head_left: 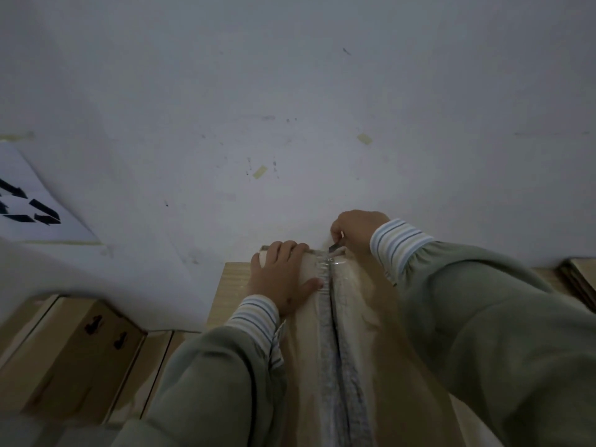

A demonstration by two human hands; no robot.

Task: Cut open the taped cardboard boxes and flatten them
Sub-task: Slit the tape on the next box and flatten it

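A brown cardboard box [371, 337] lies in front of me, its top seam covered by clear tape [329, 317] that is split along the middle. My left hand [283, 279] lies flat on the left flap near the far edge, fingers straight, thumb beside the seam. At the far end of the seam my right hand [356, 232] grips a small knife [335, 247], whose blade tip touches the tape at the box's far edge. Both arms wear grey-green sleeves with striped cuffs.
A white wall [290, 108] with tape scraps rises right behind the box. A light wooden surface [232, 285] carries the box. Another cardboard box [74, 356] with black marks sits at lower left. Flat cardboard pieces [580, 279] lie at far right. A printed sheet [29, 201] hangs at left.
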